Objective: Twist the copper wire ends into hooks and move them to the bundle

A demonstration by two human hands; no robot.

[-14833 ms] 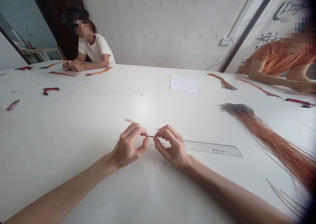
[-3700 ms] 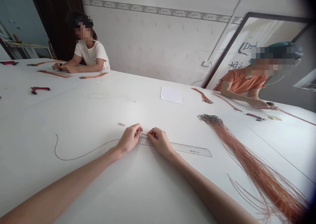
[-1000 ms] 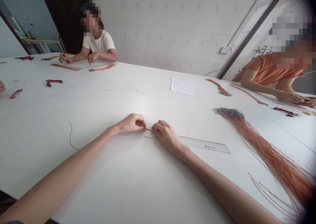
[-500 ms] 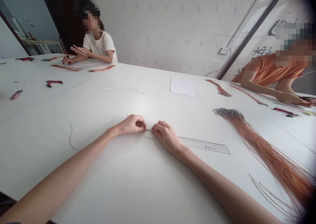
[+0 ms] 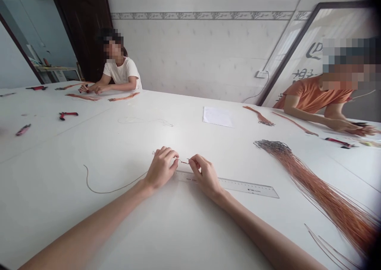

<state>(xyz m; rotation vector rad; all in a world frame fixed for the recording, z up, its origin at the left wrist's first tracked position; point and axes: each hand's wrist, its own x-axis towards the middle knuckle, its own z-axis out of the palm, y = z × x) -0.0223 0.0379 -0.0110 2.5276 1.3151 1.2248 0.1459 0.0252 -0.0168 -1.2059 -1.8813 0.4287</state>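
Between thumb and fingers, my left hand (image 5: 162,166) pinches a thin brown cord (image 5: 119,189), whose loose tail curves away over the table to the left. My right hand (image 5: 204,174) pinches the cord's other end, where a short dark tip pokes up from the fingers. A small reddish, thicker stretch of cord spans the gap between both hands. Just below the hands lies a clear ruler (image 5: 251,189), its left part partly covered by my right hand. A small clear piece at my left knuckles is too faint to name.
A large bundle of brown cords (image 5: 321,186) with dark ends lies right. Paper (image 5: 218,116) and a thin loose strand (image 5: 143,121) lie ahead. Red-handled pliers (image 5: 68,114) and a pink tool (image 5: 23,130) are left. Two people (image 5: 122,73) work across the white table (image 5: 184,230).
My hands have lifted off the ruler's edge and moved slightly apart, with the cord still between them. The camera has tilted up. The person in white has lowered a raised hand.
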